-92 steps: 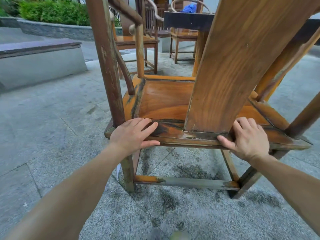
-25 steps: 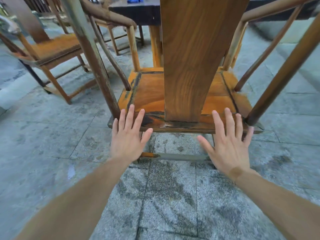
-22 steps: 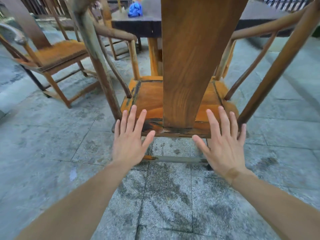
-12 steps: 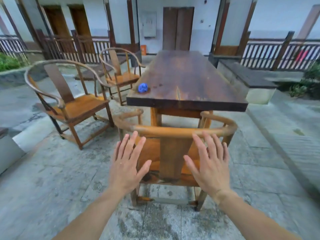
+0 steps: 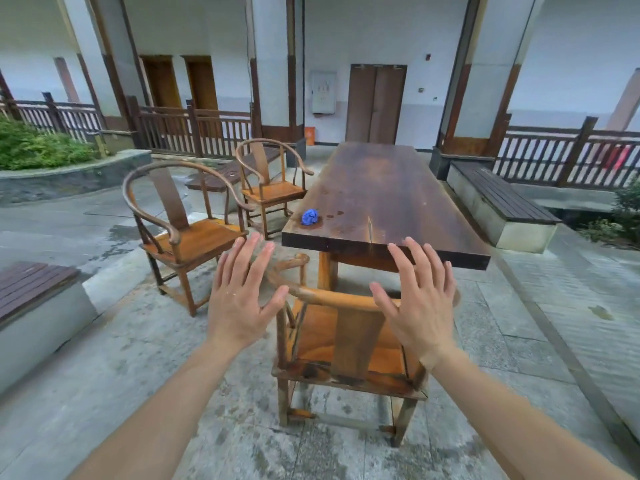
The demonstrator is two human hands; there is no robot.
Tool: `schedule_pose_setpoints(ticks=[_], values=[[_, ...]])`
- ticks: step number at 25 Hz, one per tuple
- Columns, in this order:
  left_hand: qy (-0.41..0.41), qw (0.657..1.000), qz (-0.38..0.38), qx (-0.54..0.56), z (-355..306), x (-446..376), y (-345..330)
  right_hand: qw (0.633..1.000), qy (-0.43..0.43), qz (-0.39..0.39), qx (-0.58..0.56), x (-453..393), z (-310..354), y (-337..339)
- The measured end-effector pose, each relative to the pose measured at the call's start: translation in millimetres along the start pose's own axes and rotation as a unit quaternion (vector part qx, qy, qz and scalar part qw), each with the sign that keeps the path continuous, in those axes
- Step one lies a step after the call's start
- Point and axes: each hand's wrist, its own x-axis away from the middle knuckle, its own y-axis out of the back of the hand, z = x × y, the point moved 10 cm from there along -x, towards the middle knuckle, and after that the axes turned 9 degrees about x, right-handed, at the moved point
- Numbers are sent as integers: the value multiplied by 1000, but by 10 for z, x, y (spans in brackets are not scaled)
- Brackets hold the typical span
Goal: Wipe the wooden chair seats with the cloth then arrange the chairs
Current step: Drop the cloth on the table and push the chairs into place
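A round-backed wooden chair stands right in front of me, pushed up to the near end of the long dark table. My left hand and my right hand hover above its curved back rail, fingers spread, holding nothing and touching nothing. A crumpled blue cloth lies on the table's near left corner. Two more chairs stand along the table's left side, the nearer chair angled outward and the farther chair close to the table edge.
A stone bench with dark slats runs along the right, another bench sits at the near left. A planter with shrubs and wooden railings close off the back. The stone paving looks damp.
Earlier my hands gripped the chair's rear seat edge. They have let go and risen with fingers spread, and my view has lifted from the seat to the whole courtyard.
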Motion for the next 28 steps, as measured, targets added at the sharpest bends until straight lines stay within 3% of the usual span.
schedule_pose_setpoints(ticks=[9, 16, 21, 28], values=[[-7, 997, -52, -55, 979, 209, 1008, 995, 71, -46, -61, -350, 1532, -120], [55, 990, -66, -113, 2086, 533, 1616, 985, 124, -27, -114, -636, 2690, -674], [90, 981, -69, -155, 2862, 467, 1707, 976, 156, -34, -152, -1007, 3376, -1267], [115, 973, -69, -188, 4008, -277, 1391, 965, 168, -46, -194, -2057, 4035, -2359]])
